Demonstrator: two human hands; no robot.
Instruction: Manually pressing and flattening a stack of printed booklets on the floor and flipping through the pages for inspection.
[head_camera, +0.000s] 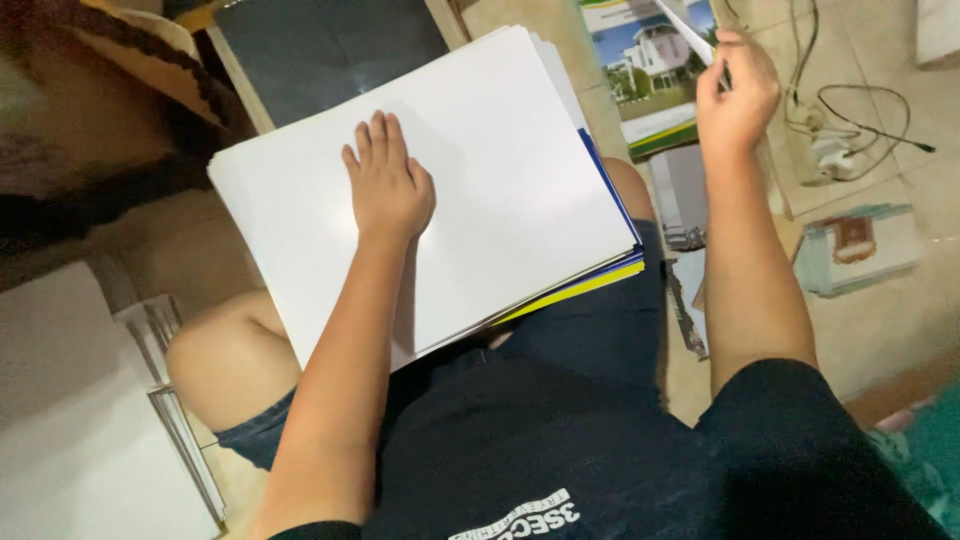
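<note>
Down on the person's lap lies a thick stack of white paper sheets; the left hand rests flat and open on it. Well apart, the right hand pinches a thin white sheet above the tiled floor.

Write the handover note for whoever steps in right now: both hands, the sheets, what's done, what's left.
Left hand: flat, palm down on the stack of white sheets resting on the lap.
Right hand: raised to the right, pinching one loose sheet by its edge.
Printed picture sheet lies on the floor beyond the stack.
Done: one sheet is off the stack, in hand.
Left: that sheet is not yet set down; the stack remains.
</note>
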